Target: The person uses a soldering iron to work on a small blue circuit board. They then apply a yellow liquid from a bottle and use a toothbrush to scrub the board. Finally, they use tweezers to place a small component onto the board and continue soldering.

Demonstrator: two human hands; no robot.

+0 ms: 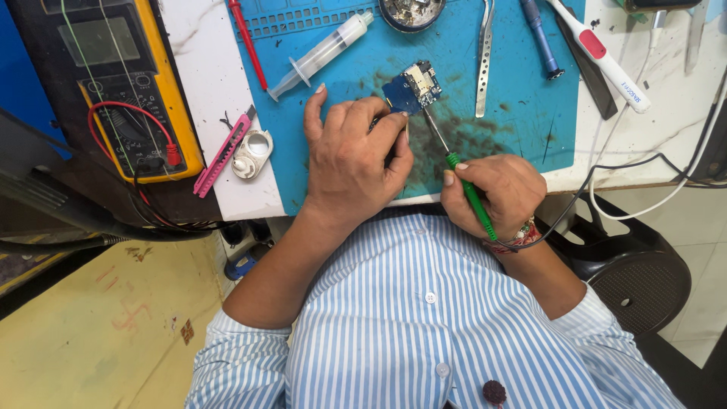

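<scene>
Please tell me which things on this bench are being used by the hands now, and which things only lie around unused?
In use:
- left hand holding the small blue circuit board
- right hand holding the green-handled tool, its metal tip at the board

Lying about:
- syringe
- metal tweezers
- pink utility knife
- yellow multimeter
- white and red pen-shaped tool

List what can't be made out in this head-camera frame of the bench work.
- Small blue circuit board: its near corner is hidden under the left hand; parts too small to tell.
- Green-handled tool: tip too fine to show whether it touches the board; handle end buried in the right hand.
- Yellow multimeter: cut off by the top edge.
- Round metal dish: cut off by the top edge; contents indistinct.
</scene>
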